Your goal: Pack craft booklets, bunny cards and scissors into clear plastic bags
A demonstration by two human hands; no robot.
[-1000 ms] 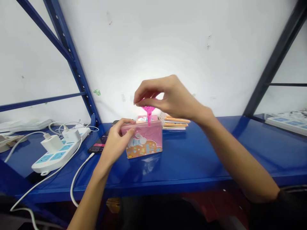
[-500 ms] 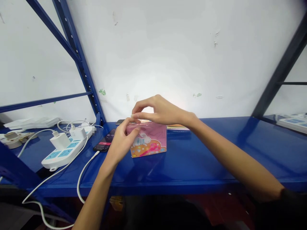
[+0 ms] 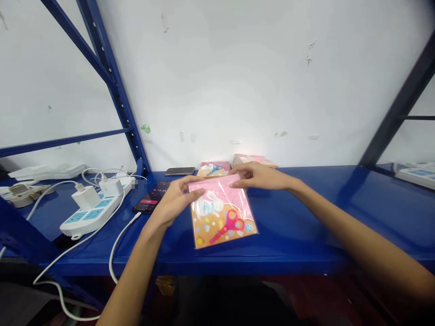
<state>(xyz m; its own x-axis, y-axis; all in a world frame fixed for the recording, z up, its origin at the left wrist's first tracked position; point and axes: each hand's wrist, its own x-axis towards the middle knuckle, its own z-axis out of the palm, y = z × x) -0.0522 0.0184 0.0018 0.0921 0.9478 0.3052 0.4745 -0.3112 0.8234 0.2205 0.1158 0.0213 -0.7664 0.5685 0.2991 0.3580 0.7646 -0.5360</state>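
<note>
A clear plastic packet (image 3: 222,213) with a pink and orange card showing a white rabbit lies flat on the blue shelf (image 3: 299,235). Pink scissors (image 3: 228,225) are inside it. My left hand (image 3: 176,199) grips the packet's far left corner, thumb on top. My right hand (image 3: 260,176) pinches its far right edge with the fingers pressed together.
Behind the packet lie similar packets (image 3: 214,169) and a stack of pink ones (image 3: 253,159). Two phones (image 3: 151,199) (image 3: 179,171) lie to the left. A white power strip (image 3: 97,206) with chargers and white cables sits at far left. Blue rack posts stand on both sides.
The pink scissors went down into the packet. The packet, held upright before, has been laid flat on the shelf nearer to me, with both hands still at its far edge.
</note>
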